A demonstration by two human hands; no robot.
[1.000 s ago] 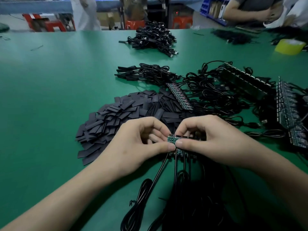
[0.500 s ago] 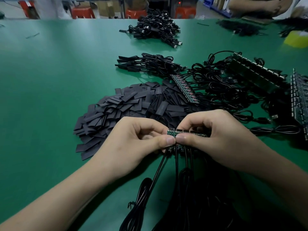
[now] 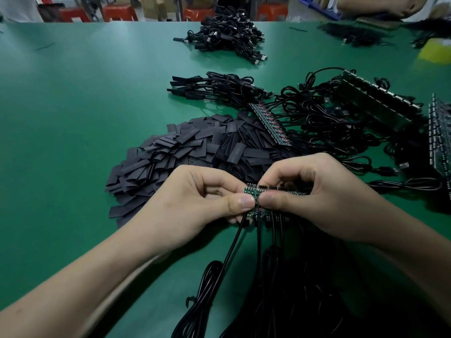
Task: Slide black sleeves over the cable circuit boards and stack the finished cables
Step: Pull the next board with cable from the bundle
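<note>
Hands have hardly moved. Left hand [image 3: 195,206] and right hand [image 3: 324,196] still pinch the strip of boards [image 3: 252,192], thumbs together, maybe snapping one off. The sleeves [image 3: 185,147] lie untouched.

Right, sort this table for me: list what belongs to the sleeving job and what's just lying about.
Job: left hand and right hand, both pinching the circuit board strip; pile of black sleeves; stack of sleeved cables; waiting board strips.
Lying about: yellow object at the far right; red stools beyond the table.
</note>
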